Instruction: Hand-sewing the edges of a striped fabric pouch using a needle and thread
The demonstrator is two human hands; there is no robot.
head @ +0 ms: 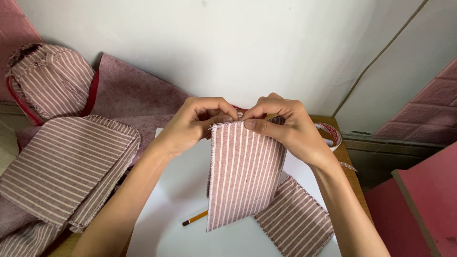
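Note:
My left hand (190,121) and my right hand (285,124) both pinch the top edge of a pink-and-white striped fabric panel (243,176), holding it upright above a white sheet (176,190) on the table. The panel hangs down with frayed edges. Thumbs and fingertips meet close together at its upper rim. A second striped fabric piece (295,221) lies flat on the sheet below my right wrist. A yellow pencil (195,218) peeks out from under the hanging panel.
A stack of larger striped fabric pieces (66,166) lies at the left, over dark pink felt (133,93). A striped pouch-like piece with red trim (50,81) sits at the far left. A roll of patterned tape (332,133) rests behind my right hand. Pink boards (419,204) stand at right.

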